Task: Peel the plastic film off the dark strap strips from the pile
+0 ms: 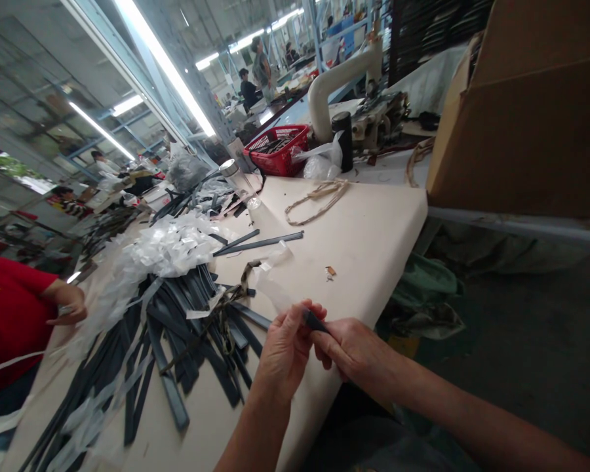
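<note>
pinching the end of a dark strip between closed fingertips of left hand and right hand, just above the near table edge, clear plastic film trailing off it; probably best gripped near the tip, easing the film off slowly.

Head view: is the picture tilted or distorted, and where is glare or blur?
Head view: tilted and wide-angle stretched, so the table slants; the ceiling light tubes burn out white; the plastic pile shines; the left hand, right hand and dark strip are sharp; far workers are soft.
</note>
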The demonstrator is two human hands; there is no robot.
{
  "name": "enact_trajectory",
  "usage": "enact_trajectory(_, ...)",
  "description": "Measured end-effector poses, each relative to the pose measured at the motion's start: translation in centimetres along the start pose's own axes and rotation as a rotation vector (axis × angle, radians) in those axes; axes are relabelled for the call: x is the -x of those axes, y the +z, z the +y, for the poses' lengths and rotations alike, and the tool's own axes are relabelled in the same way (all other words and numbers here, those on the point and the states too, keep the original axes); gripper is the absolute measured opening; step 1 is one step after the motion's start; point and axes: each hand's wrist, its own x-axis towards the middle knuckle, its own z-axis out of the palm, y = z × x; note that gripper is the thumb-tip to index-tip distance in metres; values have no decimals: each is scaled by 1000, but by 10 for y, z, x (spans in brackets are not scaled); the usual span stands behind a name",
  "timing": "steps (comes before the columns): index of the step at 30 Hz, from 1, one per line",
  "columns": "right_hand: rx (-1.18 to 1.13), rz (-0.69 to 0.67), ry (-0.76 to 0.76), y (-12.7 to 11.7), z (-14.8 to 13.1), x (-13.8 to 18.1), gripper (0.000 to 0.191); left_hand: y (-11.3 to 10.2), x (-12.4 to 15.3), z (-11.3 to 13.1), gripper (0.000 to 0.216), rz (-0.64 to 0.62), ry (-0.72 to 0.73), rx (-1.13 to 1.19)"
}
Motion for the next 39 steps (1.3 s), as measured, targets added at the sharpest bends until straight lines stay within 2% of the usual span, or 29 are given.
enact_trajectory(4, -109, -55, 20, 1, 2, -5, 40, -2, 4, -10, 33, -57, -26, -62)
enact_trajectory(7, -163, -91, 5, -2, 7, 1, 37, -3, 3, -10, 33, -23, 1, -71)
enact_trajectory(9, -169, -105, -7, -4, 17, 17, 31, -6, 1, -5, 30, 45, 75, -25)
enact_trajectory(11, -167, -101, 43, -2, 34, 42, 31, -9, 0, -1, 30, 117, 131, 19)
enact_trajectory(14, -214, -80, 193, 5, 58, 78, 51, -10, 4, -12, 32, 150, 56, 22)
enact_trajectory(17, -245, -12, 240, 10, 64, 94, 60, 1, 16, -45, 30, 79, -89, -9)
enact_trajectory(19, -267, 65, 230, 10, 59, 93, 60, 12, 25, -67, 32, -40, -156, -61)
enact_trajectory(21, -303, 133, 194, 9, 54, 92, 58, 21, 31, -78, 38, -154, -199, -118)
enact_trajectory(23, -300, 136, 142, 10, 56, 97, 53, 25, 35, -75, 41, -153, -181, -149)
enact_trajectory(27, -292, 45, 156, 16, 72, 119, 54, 23, 37, -62, 36, -10, -15, -169)
enact_trajectory(28, -313, 48, 173, 16, 74, 123, 57, 24, 37, -62, 36, -18, -6, -198)
enact_trajectory(30, -326, 117, 174, 14, 69, 124, 58, 27, 39, -69, 39, -115, -62, -288)
enact_trajectory(33, -272, 314, 77, 7, 52, 115, 56, 39, 42, -76, 43, -291, -129, -394)
enact_trajectory(35, -250, 397, -4, 5, 44, 110, 54, 47, 41, -72, 44, -350, -102, -450)
enact_trajectory(36, -243, 400, -25, 7, 44, 109, 53, 50, 40, -67, 43, -350, -57, -482)
enact_trajectory(39, -229, 284, 8, 13, 56, 110, 61, 52, 36, -54, 39, -303, 94, -569)
